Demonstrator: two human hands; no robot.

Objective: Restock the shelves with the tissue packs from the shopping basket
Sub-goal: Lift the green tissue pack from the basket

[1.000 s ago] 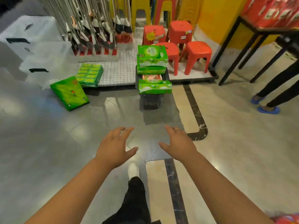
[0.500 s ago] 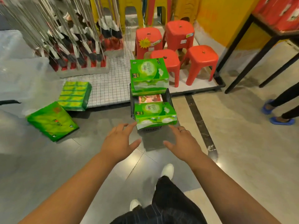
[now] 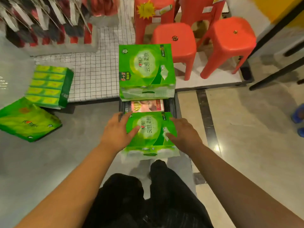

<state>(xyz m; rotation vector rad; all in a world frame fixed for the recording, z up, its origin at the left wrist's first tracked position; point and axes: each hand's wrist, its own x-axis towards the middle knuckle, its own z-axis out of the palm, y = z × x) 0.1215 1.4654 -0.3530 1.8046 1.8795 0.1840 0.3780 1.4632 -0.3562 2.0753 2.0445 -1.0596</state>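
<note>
A black shopping basket (image 3: 172, 104) stands on the floor in front of me. Two big green tissue packs lie across its top: the near pack (image 3: 152, 127) and the far pack (image 3: 146, 66). Between them a pink pack (image 3: 148, 105) shows lower in the basket. My left hand (image 3: 115, 134) lies against the near pack's left side with the thumb on its top. My right hand (image 3: 184, 132) does the same on the right side. The fingers of both hands look fairly straight.
A green multi-pack (image 3: 49, 86) sits on the low gridded platform (image 3: 92, 76), and another green pack (image 3: 28, 122) lies on the floor at left. Red stools (image 3: 230, 40) stand behind the basket. Black table legs (image 3: 271, 73) and a person's blue shoe (image 3: 298, 114) are at right.
I have walked up to the basket and bent over it. Both hands, spread in the air before, now touch the sides of the near green pack.
</note>
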